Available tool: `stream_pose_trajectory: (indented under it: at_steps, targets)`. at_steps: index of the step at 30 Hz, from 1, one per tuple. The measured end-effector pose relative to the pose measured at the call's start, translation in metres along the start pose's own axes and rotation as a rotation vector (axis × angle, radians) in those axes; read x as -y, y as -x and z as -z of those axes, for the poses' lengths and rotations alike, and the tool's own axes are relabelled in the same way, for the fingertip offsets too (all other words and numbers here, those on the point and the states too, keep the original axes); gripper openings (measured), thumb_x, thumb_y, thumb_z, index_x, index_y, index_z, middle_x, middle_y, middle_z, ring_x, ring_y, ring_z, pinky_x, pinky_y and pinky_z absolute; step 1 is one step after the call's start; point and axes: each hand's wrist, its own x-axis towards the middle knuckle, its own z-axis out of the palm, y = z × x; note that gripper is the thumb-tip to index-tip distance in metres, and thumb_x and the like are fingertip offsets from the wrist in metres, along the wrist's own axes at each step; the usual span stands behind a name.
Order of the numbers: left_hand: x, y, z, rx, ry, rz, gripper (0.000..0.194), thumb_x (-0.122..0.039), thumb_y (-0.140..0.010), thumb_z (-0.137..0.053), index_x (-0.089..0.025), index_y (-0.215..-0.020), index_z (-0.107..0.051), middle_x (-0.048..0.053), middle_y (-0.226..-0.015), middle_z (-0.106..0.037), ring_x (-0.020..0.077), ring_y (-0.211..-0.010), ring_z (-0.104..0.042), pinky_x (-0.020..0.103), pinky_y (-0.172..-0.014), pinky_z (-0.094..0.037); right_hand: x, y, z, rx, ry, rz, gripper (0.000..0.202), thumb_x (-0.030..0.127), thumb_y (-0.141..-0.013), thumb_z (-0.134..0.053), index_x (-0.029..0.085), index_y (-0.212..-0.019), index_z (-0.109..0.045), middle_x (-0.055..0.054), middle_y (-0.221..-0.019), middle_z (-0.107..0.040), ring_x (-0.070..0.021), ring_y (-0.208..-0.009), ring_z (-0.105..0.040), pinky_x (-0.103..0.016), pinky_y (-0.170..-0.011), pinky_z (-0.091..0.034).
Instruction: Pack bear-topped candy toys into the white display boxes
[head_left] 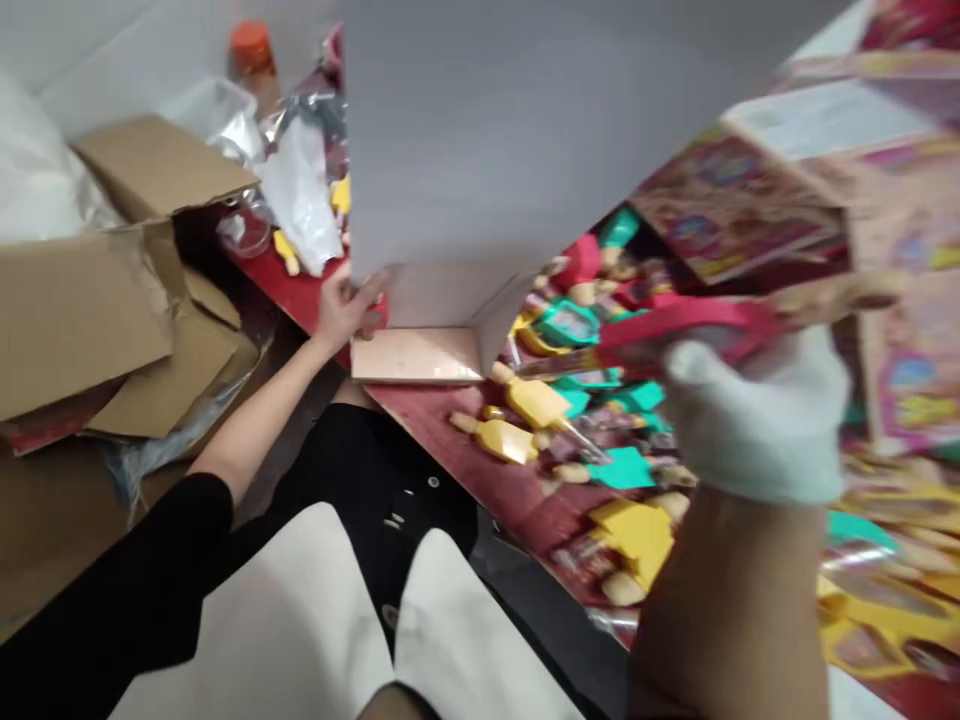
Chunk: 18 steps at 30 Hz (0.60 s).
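My bare left hand (pixel 349 308) grips the left edge of an open cardboard box (pixel 442 290) near its lower front. A small red piece shows by its fingertips. A large pale grey panel (pixel 540 130) of the box rises across the upper middle. In a white glove, my right hand (pixel 757 415) is closed round a red shovel-shaped toy (pixel 682 322) with a tan handle end; motion blurs it. The toy's brownish left end points toward the box opening. Below it lie several yellow toy shovels (pixel 536 400) and green toy shovels (pixel 622 468) with tan handles.
Printed display boxes (pixel 750 190) are stacked at the right on the red table (pixel 510 490). Open brown cartons (pixel 82 320) stand at the left. Behind are a clear plastic tub (pixel 210 105), white paper (pixel 304 190) and an orange-capped container (pixel 253 50).
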Motion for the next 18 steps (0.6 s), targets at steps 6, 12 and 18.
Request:
stream_pose_trajectory:
  at_steps: [6, 12, 18]
  targets:
    - [0.017, -0.006, -0.016, -0.046, 0.176, 0.079, 0.055, -0.069, -0.086, -0.067, -0.015, -0.098, -0.064, 0.001, -0.082, -0.061, 0.0142, -0.082, -0.061, 0.03, -0.083, -0.051, 0.006, 0.063, -0.145, 0.197, 0.001, 0.03, 0.053, 0.058, -0.082, -0.059, 0.022, -0.119, -0.047, -0.017, -0.111, -0.064, -0.0278, -0.1, -0.066, -0.047, -0.095, -0.055]
    - [0.012, 0.001, -0.012, 0.035, 0.194, 0.043, 0.054, -0.068, -0.088, -0.065, -0.015, -0.093, -0.064, 0.0, -0.077, -0.058, 0.0146, -0.08, -0.061, 0.031, -0.082, -0.051, -0.017, 0.048, -0.189, 0.393, 0.201, 0.006, 0.054, 0.051, -0.081, -0.054, 0.018, -0.123, -0.047, -0.016, -0.115, -0.065, -0.0262, -0.103, -0.066, -0.043, -0.096, -0.056]
    - [0.008, 0.016, -0.011, 0.013, 0.209, 0.023, 0.053, -0.069, -0.094, -0.055, -0.017, -0.1, -0.064, 0.004, -0.09, -0.067, 0.0166, -0.091, -0.066, 0.032, -0.089, -0.053, 0.012, 0.045, -0.205, 0.696, 0.425, 0.119, 0.035, 0.032, -0.084, -0.059, 0.019, -0.117, -0.058, -0.013, -0.117, -0.066, -0.0281, -0.106, -0.063, -0.044, -0.098, -0.053]
